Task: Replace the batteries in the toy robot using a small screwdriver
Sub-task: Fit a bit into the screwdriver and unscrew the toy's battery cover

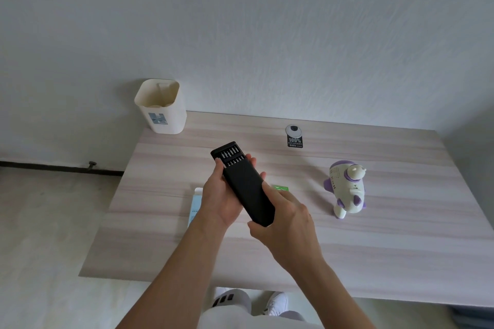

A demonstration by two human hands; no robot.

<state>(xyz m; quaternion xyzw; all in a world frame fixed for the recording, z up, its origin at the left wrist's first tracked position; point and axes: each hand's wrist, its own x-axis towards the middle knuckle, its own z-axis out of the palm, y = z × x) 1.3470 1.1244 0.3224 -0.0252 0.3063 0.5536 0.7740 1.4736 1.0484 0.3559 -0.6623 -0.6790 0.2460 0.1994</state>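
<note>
Black screwdriver case (pixel 246 189), white-and-purple toy robot (pixel 347 189), pale wood-grain table (pixel 374 248).

Light: we see soft, even daylight | Shadows: faint beside the toy robot (pixel 347 189) on the table (pixel 374 262) | Glare: pale sheen mid-table | Lens: we note wide-angle stretch at edges | Focus: slightly soft

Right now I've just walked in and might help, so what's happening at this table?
A person holds a black screwdriver case over the table with both hands: the left hand grips its middle, the right hand its near end. Its tray is slid partly out at the far end, showing bits. The toy robot sits to the right, untouched.
</note>
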